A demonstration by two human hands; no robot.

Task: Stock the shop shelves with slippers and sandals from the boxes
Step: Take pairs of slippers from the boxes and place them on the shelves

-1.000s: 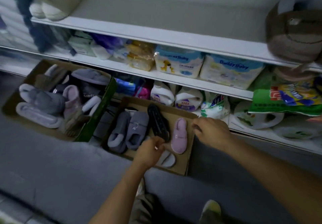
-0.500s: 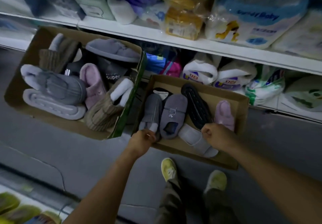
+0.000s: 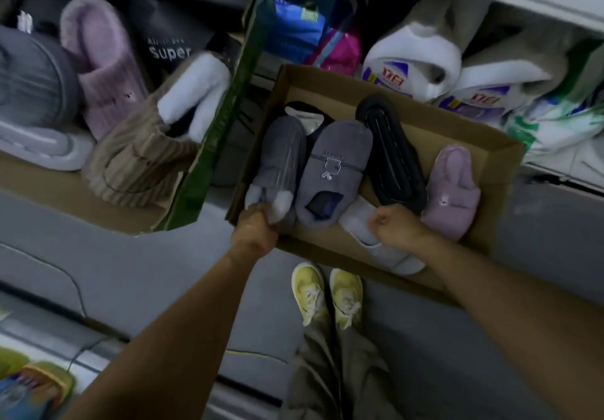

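A shallow cardboard box [image 3: 500,171] on the floor holds several slippers. My left hand [image 3: 256,230] grips the heel of a grey ribbed slipper [image 3: 281,158] at the box's near left corner. Beside it lie a grey slipper with a small bear mark [image 3: 333,171], a black slipper sole-up [image 3: 389,151] and a lilac fuzzy slipper [image 3: 452,190]. My right hand [image 3: 397,225] is curled in a fist over a pale grey slipper [image 3: 382,249] at the box's near edge; whether it holds the slipper is hidden.
A bigger box with a green flap [image 3: 225,119] at left holds more slippers: lilac [image 3: 101,69], brown corduroy [image 3: 140,161], grey [image 3: 32,86]. Detergent bottles [image 3: 415,63] and bags fill the bottom shelf behind. My yellow shoes [image 3: 327,295] stand on the grey floor.
The camera has tilted down and closer to the small box. My left hand moved left to the grey ribbed slipper's heel and took hold. My right hand came down from the box's far rim to the pale slipper.
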